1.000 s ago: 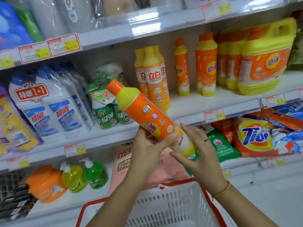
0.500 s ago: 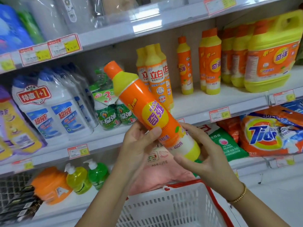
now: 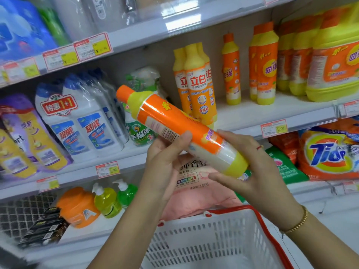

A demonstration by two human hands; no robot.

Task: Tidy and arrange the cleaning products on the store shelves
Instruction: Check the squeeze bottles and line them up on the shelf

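Note:
I hold an orange and yellow dish-soap bottle [image 3: 174,125] tilted in front of the shelves, cap up to the left, its barcode side turned towards me. My left hand [image 3: 165,162] grips its middle from below, thumb across the label. My right hand [image 3: 246,171] cups the yellow base with fingers round it. Matching orange and yellow bottles [image 3: 264,65] stand upright on the middle shelf [image 3: 272,111] behind, beside a large yellow jug [image 3: 334,61].
A white basket with a red rim [image 3: 268,235] sits below my arms. White toilet-cleaner bottles [image 3: 81,117] and green bottles [image 3: 139,131] stand at the left. Detergent bags [image 3: 328,152], a pink bag [image 3: 196,191] and pump bottles [image 3: 110,197] fill the lower shelf.
The bottle has rotated in my hands, from its front logo side to the barcode side. Both hands stayed on it. The view shifted slightly.

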